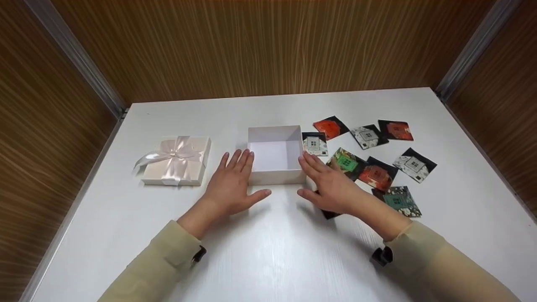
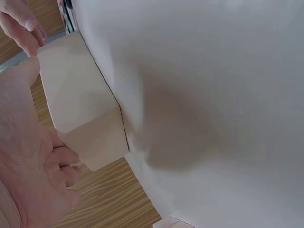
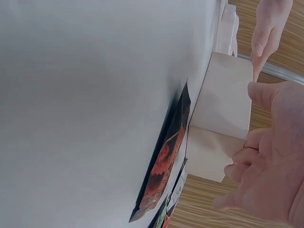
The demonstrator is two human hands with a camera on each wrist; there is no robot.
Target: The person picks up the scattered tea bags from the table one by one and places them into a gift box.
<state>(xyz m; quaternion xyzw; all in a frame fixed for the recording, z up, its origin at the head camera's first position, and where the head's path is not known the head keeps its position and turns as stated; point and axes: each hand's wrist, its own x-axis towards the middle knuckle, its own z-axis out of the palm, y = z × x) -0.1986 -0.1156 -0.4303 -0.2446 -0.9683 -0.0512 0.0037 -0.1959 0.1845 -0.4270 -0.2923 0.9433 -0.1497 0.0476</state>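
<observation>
A square white box (image 1: 275, 176) without its lid stands mid-table, its pale inside bare. My left hand (image 1: 230, 184) lies along its left side, fingers straight and fingertips right at the wall. On the opposite side my right hand (image 1: 333, 186) has its fingers extended, with fingertips at the right wall. Both thumbs point inward in front of the box. In the left wrist view, the box's corner (image 2: 90, 118) shows beside the fingers. From the right wrist, a flat sachet with red print (image 3: 164, 164) lies close to the box, below the right hand.
The box lid (image 1: 153, 172) with a pink satin ribbon bow (image 1: 174, 154) rests at the left. Several flat patterned sachets, among them a green one (image 1: 346, 161) and a white one (image 1: 414, 165), are scattered at the right. Wood-grain panels (image 1: 268, 46) enclose the white table (image 1: 260, 251).
</observation>
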